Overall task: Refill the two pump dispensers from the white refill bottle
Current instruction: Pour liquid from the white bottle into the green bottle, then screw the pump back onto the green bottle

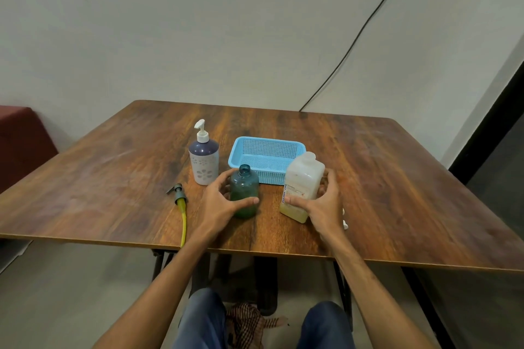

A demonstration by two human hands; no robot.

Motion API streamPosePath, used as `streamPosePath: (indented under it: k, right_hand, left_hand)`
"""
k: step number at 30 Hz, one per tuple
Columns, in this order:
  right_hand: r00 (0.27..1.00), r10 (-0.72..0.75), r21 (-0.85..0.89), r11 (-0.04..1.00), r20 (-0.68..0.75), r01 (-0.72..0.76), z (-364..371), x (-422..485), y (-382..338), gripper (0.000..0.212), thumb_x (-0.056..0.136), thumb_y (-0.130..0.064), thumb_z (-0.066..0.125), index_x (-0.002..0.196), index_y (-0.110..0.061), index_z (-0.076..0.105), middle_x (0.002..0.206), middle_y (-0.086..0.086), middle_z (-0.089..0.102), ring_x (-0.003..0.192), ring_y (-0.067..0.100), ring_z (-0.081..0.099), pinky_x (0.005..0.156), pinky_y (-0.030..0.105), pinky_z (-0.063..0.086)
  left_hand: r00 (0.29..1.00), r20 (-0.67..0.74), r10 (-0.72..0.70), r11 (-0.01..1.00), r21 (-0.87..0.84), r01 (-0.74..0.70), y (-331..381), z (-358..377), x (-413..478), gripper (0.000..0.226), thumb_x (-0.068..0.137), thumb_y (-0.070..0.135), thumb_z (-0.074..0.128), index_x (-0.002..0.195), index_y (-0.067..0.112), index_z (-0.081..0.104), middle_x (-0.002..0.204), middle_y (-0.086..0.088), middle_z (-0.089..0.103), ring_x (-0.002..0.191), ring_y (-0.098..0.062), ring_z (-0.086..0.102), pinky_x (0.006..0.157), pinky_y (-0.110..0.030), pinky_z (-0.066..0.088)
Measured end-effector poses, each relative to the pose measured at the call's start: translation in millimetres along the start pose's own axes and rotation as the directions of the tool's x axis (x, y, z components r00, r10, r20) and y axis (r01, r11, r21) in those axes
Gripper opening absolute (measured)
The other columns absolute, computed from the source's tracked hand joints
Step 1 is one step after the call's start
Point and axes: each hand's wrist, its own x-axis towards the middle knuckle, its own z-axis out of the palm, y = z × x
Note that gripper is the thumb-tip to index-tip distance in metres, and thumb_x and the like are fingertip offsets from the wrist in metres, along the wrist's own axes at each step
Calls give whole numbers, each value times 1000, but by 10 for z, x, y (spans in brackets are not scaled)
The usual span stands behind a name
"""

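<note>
The translucent white square plastic refill bottle (304, 183), showing a little yellowish liquid at its base, is sitting toward the near edge of the wooden surface (397, 178). The right hand (326, 207) is gripping it, thumb across the label. Just beside it, the left hand (221, 204) is curling round the open-necked teal plastic dispenser bottle (244, 193). The purple-and-white pump dispenser (204, 161) is standing behind, leftward. A small white object (344, 224) is peeking from behind the right hand, too hidden to identify.

Uncapped green dispenser (244, 193) upright between pump-topped purple dispenser (203, 163) and white refill bottle (304, 183).
</note>
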Motion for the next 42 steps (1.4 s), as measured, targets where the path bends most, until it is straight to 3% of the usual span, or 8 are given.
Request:
streamPosePath:
  k: [8,13,17,21,24,28,34,42]
  right_hand:
    - [996,19,20,1000,82,-21,-32,-47,140,104,56,-24,98,140,-29,37,137,-9,53,129,10,50,96,32,54]
    - [990,-92,3,996,-106,92,4,-149,-76,105,62,-36,93,147,-27,32,144,-16,38,129,0,40,93,16,43]
    - [852,-393,-167,919,-345,356,115,-339,-396,74,78,-32,86,137,-13,46,138,2,42,128,5,41,93,14,49]
    - [741,-613,-251,789,-273,560,330,-537,-530,43,86,-20,79,119,-9,55,119,6,53,113,17,53,89,33,54]
    - [836,-536,-179,839,-115,514,586,-612,-506,41,87,-22,77,120,-12,56,116,-1,56,110,16,55,89,39,54]
    - [940,-342,-225,915,8,335,898,-655,-345,74,80,-37,80,141,-22,39,137,-5,44,130,12,43,105,37,47]
    - [985,-172,-290,942,23,171,1133,-586,-130,94,75,-42,82,148,-23,27,146,-3,35,137,15,35,111,44,42]
    - [997,-74,-260,963,21,77,1248,-388,-79,85,76,-47,80,145,-24,36,144,-5,45,133,12,42,110,38,42]
  left_hand:
    - [997,73,-29,999,25,28,53,-19,-35,104,51,55,90,141,28,46,133,12,56,123,-8,55,100,-25,48]
    - [998,68,-16,1000,-11,17,157,-73,-47,93,66,29,90,146,24,43,131,13,55,115,-2,56,99,-20,49]
    - [999,-6,37,992,-118,-38,231,-181,-83,96,64,47,89,146,24,45,131,5,63,118,-9,63,100,-30,54]
    - [989,-113,94,985,-134,-109,346,-339,-139,75,78,35,84,143,21,50,131,2,64,118,-12,64,95,-27,56]
    - [976,-170,138,986,-69,-151,360,-504,-169,54,85,24,77,135,17,59,128,1,67,114,-11,66,91,-26,57]
    - [966,-226,125,988,115,-101,190,-801,-194,40,87,16,75,126,13,64,120,0,68,105,-13,68,84,-26,59]
    - [925,-378,-49,946,278,164,-151,-1085,-176,21,88,19,76,107,14,70,96,-1,69,90,-21,67,76,-33,56]
    - [875,-470,-118,863,388,324,-355,-1122,46,33,85,46,74,86,14,66,80,-2,68,77,-20,67,68,-45,59]
